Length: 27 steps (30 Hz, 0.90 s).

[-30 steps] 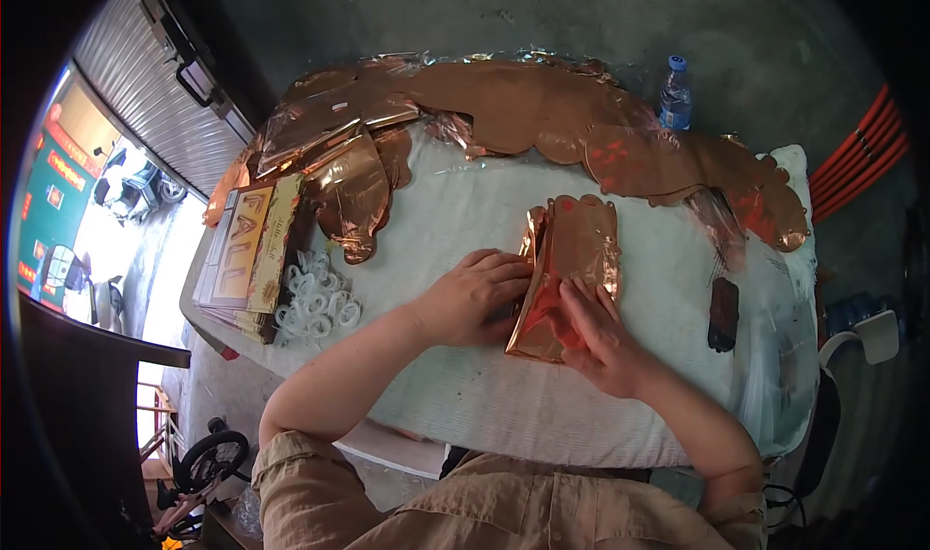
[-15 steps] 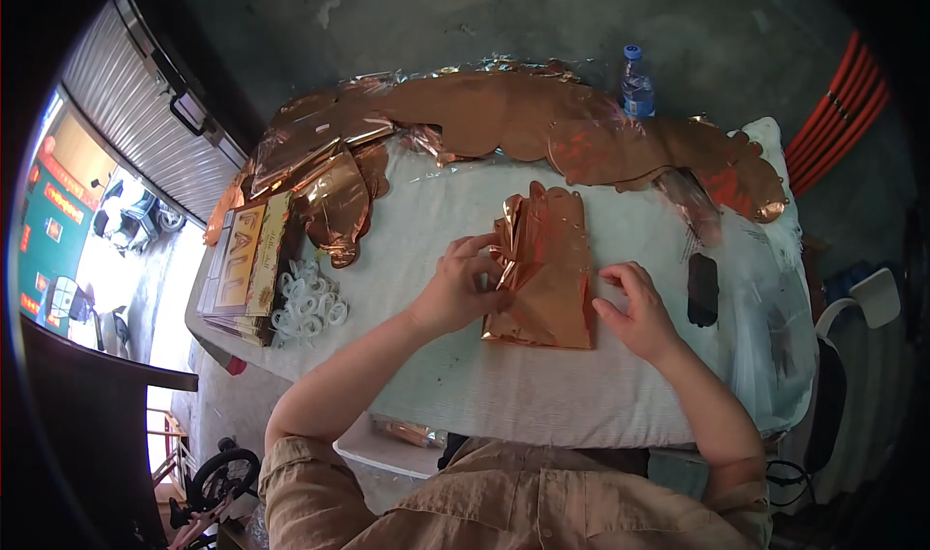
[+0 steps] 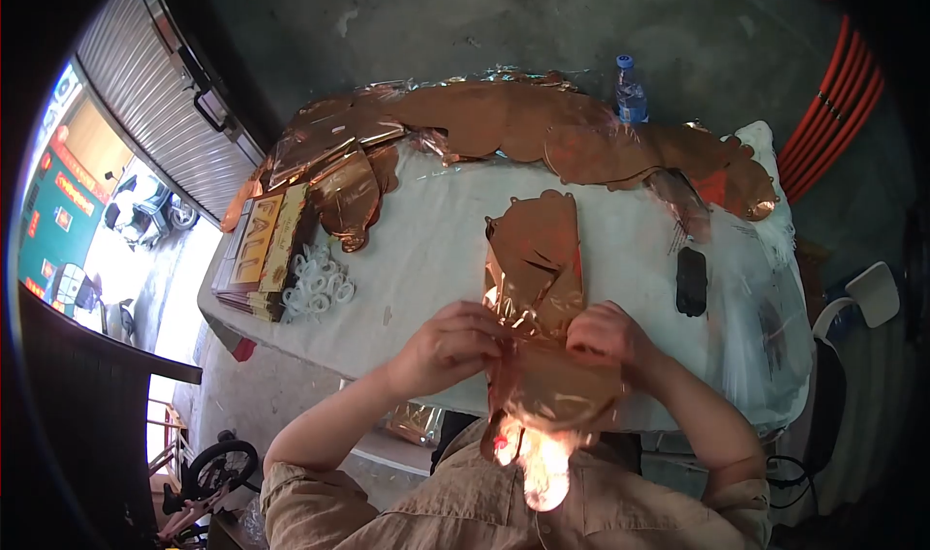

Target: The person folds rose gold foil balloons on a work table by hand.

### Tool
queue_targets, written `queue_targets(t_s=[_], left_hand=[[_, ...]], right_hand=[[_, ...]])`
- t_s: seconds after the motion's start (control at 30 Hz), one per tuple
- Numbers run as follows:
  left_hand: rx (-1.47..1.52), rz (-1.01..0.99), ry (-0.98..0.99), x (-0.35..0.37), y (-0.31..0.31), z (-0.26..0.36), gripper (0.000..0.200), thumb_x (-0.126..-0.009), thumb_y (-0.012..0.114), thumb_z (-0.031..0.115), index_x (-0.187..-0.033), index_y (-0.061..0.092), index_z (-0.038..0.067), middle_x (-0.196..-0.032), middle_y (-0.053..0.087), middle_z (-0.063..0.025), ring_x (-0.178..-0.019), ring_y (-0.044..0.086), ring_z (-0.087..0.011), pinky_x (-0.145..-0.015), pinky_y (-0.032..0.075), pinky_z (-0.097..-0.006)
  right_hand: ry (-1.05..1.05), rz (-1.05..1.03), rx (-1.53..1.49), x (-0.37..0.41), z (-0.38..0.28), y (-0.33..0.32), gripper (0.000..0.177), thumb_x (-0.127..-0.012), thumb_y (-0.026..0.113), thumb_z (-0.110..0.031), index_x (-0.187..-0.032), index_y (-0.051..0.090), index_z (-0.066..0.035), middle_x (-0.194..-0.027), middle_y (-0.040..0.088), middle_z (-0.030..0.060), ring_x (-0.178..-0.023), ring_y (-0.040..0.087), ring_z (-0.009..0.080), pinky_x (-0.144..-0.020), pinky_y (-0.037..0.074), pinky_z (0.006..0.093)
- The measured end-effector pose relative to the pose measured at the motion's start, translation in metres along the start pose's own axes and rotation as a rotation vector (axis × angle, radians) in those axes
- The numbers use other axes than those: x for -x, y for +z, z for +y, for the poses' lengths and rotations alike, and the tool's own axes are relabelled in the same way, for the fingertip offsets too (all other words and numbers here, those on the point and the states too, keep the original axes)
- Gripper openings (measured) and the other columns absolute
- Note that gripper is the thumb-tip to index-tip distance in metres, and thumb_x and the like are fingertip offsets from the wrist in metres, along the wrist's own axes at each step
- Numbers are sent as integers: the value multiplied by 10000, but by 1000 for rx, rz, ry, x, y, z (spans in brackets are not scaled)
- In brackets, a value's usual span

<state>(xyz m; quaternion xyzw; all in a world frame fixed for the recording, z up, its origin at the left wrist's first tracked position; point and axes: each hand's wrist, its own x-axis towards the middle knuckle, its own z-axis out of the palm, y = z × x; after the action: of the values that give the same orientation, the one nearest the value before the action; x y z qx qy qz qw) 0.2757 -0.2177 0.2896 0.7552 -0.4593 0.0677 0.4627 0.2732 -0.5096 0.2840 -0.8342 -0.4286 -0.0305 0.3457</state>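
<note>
A copper foil sheet point(image 3: 538, 240) lies on the white cloth in front of me, its near part hanging over the table edge toward my shirt, where it shines brightly. My left hand point(image 3: 448, 347) is closed on the foil's left edge, fingers bent together. On the right edge my right hand point(image 3: 610, 339) is also closed, with its fingers curled over the foil. Creases run across the sheet between the two hands. More copper foil pieces point(image 3: 465, 114) spread along the table's far side.
Printed packets point(image 3: 257, 250) are stacked at the left, beside white rings point(image 3: 318, 281). A black object point(image 3: 691, 282) and clear plastic bags point(image 3: 756, 347) lie at the right. A bottle point(image 3: 631, 93) stands at the far edge. A bicycle wheel point(image 3: 223, 475) is at lower left.
The foil's near part has unfolded toward me and over the table edge. Both hands have moved nearer to me, and the right hand has closed on the foil.
</note>
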Motion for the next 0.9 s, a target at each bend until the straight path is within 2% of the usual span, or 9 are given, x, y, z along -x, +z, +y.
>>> queue_targets(t_s=[0.1, 0.2, 0.37, 0.53, 0.63, 0.73, 0.8, 0.83, 0.9], left_hand=[[-18, -34, -45, 14, 3, 8, 254, -674, 707, -77, -886, 666, 56, -1064, 660, -95, -1066, 597, -279, -895, 492, -398], [-61, -59, -93, 18, 1, 4, 250, -686, 691, -83, -898, 662, 47, -1097, 656, -100, -1101, 586, -291, -905, 494, -401], [-99, -153, -126, 16, -11, -11, 244, -722, 674, -70, -937, 653, 42, -1133, 642, -112, -1096, 588, -299, -892, 495, -396], [-134, 46, -407, 6, -22, -22, 214, -827, 628, 16, -1041, 628, 25, -1167, 616, -137, -1095, 577, -326, -892, 486, -379], [-331, 126, -380, -11, -11, -42, 291, -863, 611, 120, -1140, 590, 35, -1244, 560, -166, -1105, 562, -341, -919, 474, -399], [-420, 177, -263, -37, -4, -50, 387, -838, 608, 130, -1208, 540, 37, -1308, 510, -167, -1110, 551, -358, -928, 469, -418], [-565, -17, -158, -53, -3, -48, 418, -805, 583, 73, -1220, 532, 63, -1307, 516, -139, -1081, 560, -353, -896, 483, -420], [-443, -27, -195, -57, 0, -46, 493, -766, 516, -19, -1249, 537, 79, -1274, 539, -122, -1085, 564, -341, -896, 491, -409], [-418, -104, -268, -59, -3, -49, 460, -766, 524, -22, -1212, 563, 81, -1234, 554, -117, -1053, 579, -328, -865, 502, -398]], right_hand=[[-225, 25, 397, 1, -5, 10, 142, -730, 640, -206, -823, 591, -111, -877, 595, 32, -865, 592, 205, -805, 448, 360], [-228, -87, 512, -10, -2, 10, 139, -740, 623, -193, -840, 591, -102, -893, 594, 28, -886, 588, 196, -805, 452, 355], [-168, -155, 530, -21, 7, 0, 176, -751, 597, -122, -923, 614, -85, -971, 611, 47, -975, 586, 217, -875, 454, 377], [-103, -96, 469, -16, 8, -14, 259, -735, 583, -11, -988, 617, -51, -1135, 618, 72, -1121, 561, 262, -990, 424, 395], [41, -4, 339, -34, 29, -11, 287, -743, 600, 4, -1027, 612, -38, -1206, 598, 85, -1170, 537, 282, -1024, 404, 414], [122, 113, 310, -53, 51, 10, 308, -805, 607, -68, -1113, 609, -45, -1275, 558, 107, -1226, 494, 289, -1060, 362, 443], [117, 91, 405, -61, 56, 22, 349, -866, 584, -147, -1202, 583, -52, -1357, 496, 129, -1300, 428, 293, -1098, 307, 464], [117, 92, 404, -63, 58, 26, 349, -866, 584, -147, -1202, 583, -52, -1357, 496, 129, -1300, 428, 293, -1098, 307, 464], [164, 49, 381, -65, 60, 32, 399, -898, 559, -214, -1260, 543, -47, -1415, 440, 139, -1349, 372, 282, -1127, 255, 464]])
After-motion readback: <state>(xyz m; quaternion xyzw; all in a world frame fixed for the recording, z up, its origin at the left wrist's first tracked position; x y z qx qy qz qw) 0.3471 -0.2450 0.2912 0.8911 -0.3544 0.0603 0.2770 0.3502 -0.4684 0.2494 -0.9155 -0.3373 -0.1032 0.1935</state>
